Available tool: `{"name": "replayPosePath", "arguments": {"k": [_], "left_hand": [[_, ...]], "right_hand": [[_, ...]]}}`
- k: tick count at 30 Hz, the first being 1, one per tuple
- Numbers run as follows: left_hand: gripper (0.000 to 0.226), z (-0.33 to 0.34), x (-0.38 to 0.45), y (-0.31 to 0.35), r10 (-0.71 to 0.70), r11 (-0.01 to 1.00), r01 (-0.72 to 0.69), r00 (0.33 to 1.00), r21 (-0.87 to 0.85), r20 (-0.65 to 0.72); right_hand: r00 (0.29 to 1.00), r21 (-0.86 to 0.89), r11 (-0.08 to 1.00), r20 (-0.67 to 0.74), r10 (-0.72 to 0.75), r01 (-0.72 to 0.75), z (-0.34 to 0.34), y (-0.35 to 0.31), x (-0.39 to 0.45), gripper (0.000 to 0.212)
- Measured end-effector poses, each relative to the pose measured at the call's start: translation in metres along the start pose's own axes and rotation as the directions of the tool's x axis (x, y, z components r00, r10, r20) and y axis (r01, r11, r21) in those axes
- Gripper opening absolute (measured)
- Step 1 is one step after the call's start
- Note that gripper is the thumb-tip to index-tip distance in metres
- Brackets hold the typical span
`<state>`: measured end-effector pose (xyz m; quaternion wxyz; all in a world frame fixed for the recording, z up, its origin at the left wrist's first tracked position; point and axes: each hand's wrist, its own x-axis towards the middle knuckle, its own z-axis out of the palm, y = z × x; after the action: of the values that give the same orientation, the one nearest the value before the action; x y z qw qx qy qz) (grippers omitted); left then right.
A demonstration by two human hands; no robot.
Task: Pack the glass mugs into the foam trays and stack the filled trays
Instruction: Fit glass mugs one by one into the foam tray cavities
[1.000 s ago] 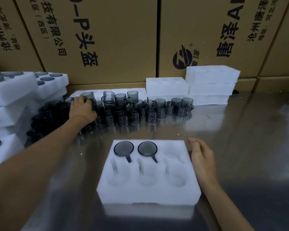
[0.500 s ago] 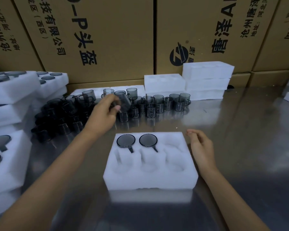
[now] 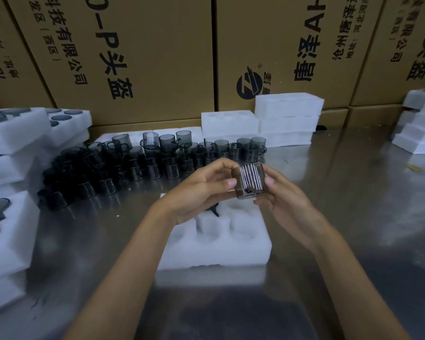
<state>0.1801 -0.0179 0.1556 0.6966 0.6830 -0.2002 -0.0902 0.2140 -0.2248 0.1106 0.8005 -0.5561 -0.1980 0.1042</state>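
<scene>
Head camera view shows both hands raised together over the white foam tray with moulded round pockets (image 3: 214, 244), which sits on the reflective metal table (image 3: 329, 217) right in front of the person. A second ago the left hand (image 3: 201, 190) was reaching into the crowd of smoky grey ribbed glass mugs (image 3: 157, 158) at the back of the table while the right hand (image 3: 287, 200) rested beside the tray; now one small grey ribbed glass mug (image 3: 249, 180) has been lifted out of that crowd and is held between the two hands — left fingers curled on its left side, right fingers curled on its right and underside. It hangs above the far right part of the tray, touching no foam. The hands hide the back row of pockets, so only one dark handle of a seated mug peeps out below the left hand.

My reading is that the mug is being turned to line it up for a pocket, probably the vacant back one — most pockets in the tray appear unfilled, so stacking is some way off. Filled foam trays (image 3: 12, 133) stand stacked at the left, and empty white foam trays (image 3: 287, 114) against the brown printed cardboard cartons (image 3: 133, 57) behind.
</scene>
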Motion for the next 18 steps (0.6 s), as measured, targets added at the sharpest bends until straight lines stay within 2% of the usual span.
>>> {"name": "replayPosePath", "arguments": {"k": [3,6,9,11,13,18], "left_hand": [[0.027,0.006,0.004,-0.005,0.003,0.990,-0.006,1.000,-0.139,-0.023],[0.043,0.009,0.008,-0.004,0.009,0.990,-0.016,0.999,-0.139,-0.048],[0.052,0.007,0.012,-0.003,0.017,0.990,-0.030,0.995,-0.139,-0.094],[0.053,0.004,0.011,-0.006,0.024,0.996,-0.035,0.992,-0.084,-0.127],[0.048,0.000,0.010,-0.010,0.020,0.999,-0.013,0.986,0.047,-0.165],[0.040,-0.011,0.007,-0.018,-0.012,0.984,0.050,0.977,0.170,-0.215]], "right_hand": [[0.999,-0.030,0.999,0.035,0.019,-0.018,-0.002,-0.002,-0.004,0.068],[0.997,-0.188,0.982,0.064,0.041,-0.028,0.006,-0.004,-0.007,0.065],[0.999,-0.199,0.980,-0.024,-0.021,0.016,0.017,-0.004,-0.007,0.061],[0.989,-0.235,0.971,-0.129,-0.076,0.044,0.020,-0.004,-0.005,0.057],[0.964,-0.333,0.941,-0.229,-0.135,0.053,0.020,0.000,-0.001,0.053],[0.949,-0.480,0.876,-0.258,-0.183,0.038,0.023,0.017,0.002,0.054]]}}
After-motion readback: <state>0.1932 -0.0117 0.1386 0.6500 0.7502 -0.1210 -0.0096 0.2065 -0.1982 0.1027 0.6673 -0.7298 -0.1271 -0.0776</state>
